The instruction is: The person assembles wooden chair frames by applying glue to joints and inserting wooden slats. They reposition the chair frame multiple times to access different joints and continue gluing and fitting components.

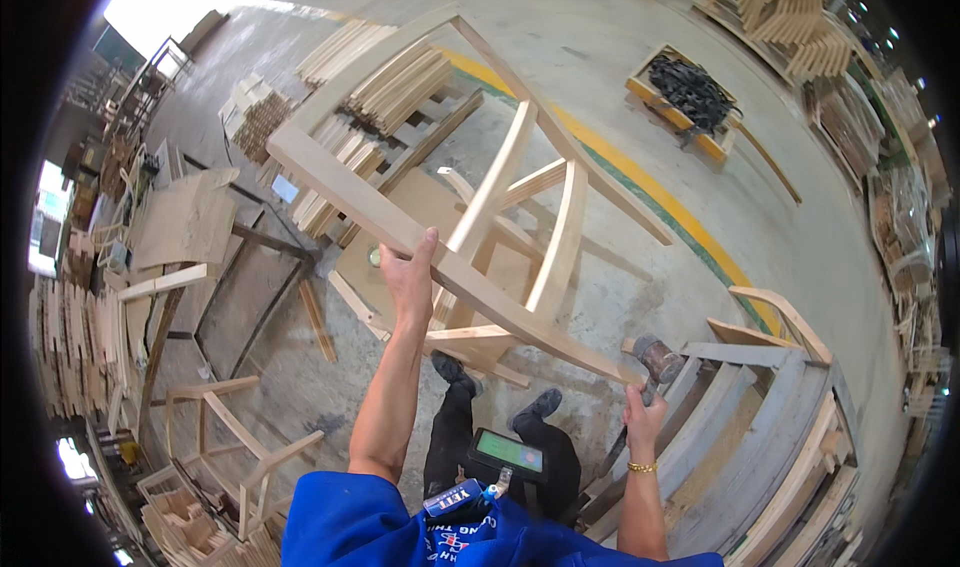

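A pale, unpainted wooden chair frame [492,185] is tilted in front of the operator, in the left hand [405,277]. The left thumb presses its long curved rail; the other fingers are mostly hidden. The right hand [642,417] has its fingers wrapped around the handle of a dark, cylindrical-headed mallet [657,359], near the frame's lower right end; contact cannot be told. The grey slatted rack [700,417] stands right of the frame. For controlled blows, the operator should steady the frame, keep the left fingers clear, and strike squarely to avoid denting bare wood.
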Demonstrator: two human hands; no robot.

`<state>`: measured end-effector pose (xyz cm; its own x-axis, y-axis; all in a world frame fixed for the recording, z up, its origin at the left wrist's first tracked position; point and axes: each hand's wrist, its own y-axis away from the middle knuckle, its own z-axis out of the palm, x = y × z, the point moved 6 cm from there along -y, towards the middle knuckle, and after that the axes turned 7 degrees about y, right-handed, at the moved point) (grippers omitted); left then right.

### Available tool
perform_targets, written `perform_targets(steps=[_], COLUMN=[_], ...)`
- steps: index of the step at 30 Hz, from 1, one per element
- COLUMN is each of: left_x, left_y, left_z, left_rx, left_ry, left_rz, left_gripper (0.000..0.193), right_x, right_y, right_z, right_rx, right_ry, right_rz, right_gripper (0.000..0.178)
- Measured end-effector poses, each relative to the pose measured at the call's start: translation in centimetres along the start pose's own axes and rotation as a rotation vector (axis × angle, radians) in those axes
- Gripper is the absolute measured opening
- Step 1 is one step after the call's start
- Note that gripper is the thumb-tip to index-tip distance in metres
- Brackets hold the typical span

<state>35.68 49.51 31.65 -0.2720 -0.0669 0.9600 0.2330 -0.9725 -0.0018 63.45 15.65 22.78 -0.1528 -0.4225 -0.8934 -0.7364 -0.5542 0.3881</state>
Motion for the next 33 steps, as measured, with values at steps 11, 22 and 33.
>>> perform_targets(steps=[11,22,33], left_x=[12.5,15.9,6.0], left_y=[1.6,19.7,33.7], left_z=[9.7,21.0,15.4], left_rx=[-0.357,-0.46,-1.708], left_ry=[0.472,0.057,-0.8], left_rz=[-0.115,0.129,0.679], left_gripper=[0.021,0.017,0.057], right_x=[-0.5,0.9,-0.9], right_y=[1.3,1.6,19.0], right_z=[1.9,-8.7,-29.3], right_rx=[-0.02,0.145,0.861], right_ry=[-0.322,-0.287,-0.236], right_rz=[0.022,0.068,-0.026], right_gripper=[0.038,0.038,0.035])
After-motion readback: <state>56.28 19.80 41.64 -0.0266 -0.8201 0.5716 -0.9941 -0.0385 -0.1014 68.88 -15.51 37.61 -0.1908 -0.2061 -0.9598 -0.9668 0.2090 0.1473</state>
